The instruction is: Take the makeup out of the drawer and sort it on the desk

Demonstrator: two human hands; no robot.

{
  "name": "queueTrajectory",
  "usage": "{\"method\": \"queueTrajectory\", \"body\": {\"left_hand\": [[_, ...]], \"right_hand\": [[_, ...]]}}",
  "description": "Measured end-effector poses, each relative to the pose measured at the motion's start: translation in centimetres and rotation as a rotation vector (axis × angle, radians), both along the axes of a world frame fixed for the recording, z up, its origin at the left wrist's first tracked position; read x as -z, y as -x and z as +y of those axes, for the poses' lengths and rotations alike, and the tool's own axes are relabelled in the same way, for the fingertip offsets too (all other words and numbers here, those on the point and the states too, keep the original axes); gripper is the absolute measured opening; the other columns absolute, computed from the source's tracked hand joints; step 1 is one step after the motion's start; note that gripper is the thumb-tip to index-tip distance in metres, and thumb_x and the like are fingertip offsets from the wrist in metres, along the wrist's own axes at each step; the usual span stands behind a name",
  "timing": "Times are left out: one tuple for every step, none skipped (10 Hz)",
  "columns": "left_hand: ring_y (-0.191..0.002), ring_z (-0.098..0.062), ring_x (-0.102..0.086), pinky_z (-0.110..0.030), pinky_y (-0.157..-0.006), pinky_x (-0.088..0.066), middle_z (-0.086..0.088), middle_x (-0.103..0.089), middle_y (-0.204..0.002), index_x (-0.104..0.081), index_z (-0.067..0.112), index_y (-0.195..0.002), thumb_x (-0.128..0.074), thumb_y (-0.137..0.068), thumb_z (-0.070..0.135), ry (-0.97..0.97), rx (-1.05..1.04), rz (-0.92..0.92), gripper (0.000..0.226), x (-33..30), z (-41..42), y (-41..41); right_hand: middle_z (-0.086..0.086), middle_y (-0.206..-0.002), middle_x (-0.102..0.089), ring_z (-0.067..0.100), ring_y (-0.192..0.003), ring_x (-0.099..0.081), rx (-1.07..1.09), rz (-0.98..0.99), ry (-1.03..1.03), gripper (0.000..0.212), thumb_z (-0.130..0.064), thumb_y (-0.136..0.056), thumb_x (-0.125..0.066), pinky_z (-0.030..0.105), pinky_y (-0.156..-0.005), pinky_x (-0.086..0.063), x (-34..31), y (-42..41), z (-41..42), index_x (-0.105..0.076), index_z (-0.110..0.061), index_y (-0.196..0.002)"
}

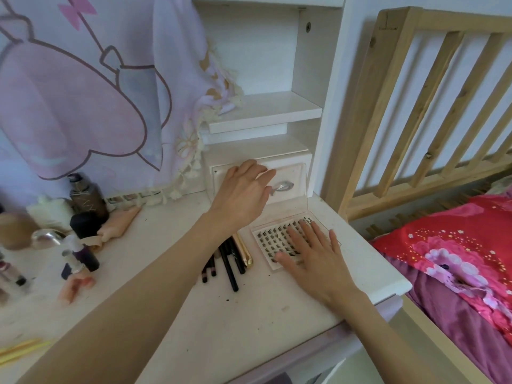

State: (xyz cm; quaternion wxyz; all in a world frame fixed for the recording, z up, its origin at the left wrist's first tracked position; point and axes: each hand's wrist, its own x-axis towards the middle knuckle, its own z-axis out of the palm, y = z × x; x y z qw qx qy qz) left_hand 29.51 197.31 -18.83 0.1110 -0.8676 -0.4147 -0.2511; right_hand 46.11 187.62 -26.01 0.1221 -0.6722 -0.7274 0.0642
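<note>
Your left hand point(243, 191) reaches the drawer point(259, 178) handle point(281, 187), fingers loosely extended, gripping nothing. Your right hand point(313, 256) presses flat on the lash case point(279, 239). Next, likely hook the handle.

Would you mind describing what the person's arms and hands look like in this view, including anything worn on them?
Both forearms are bare as far as the frame shows, with no sleeves visible. The left hand and the right hand wear no gloves, and no rings, bracelets or watch can be seen on the fingers or wrists. The nails cannot be made out clearly enough to tell whether they are painted.
</note>
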Motion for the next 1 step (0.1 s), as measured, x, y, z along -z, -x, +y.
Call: {"method": "queueTrajectory", "body": {"left_hand": [[-0.128, -0.031, -0.041, -0.047, -0.099, -0.037, -0.012, -0.053, -0.131, -0.051, 0.008, -0.129, -0.034, -0.095, 0.028, 0.071, -0.092, -0.088, 0.044, 0.75, -2.19, 2.85]], "right_hand": [[-0.001, -0.158, -0.002, 0.014, -0.145, 0.009, 0.019, 0.028, -0.041, 0.104, -0.082, -0.062, 0.015, 0.036, -0.115, 0.013, -1.00, 1.39, 0.32, -0.012, -0.030, -0.149]]}}
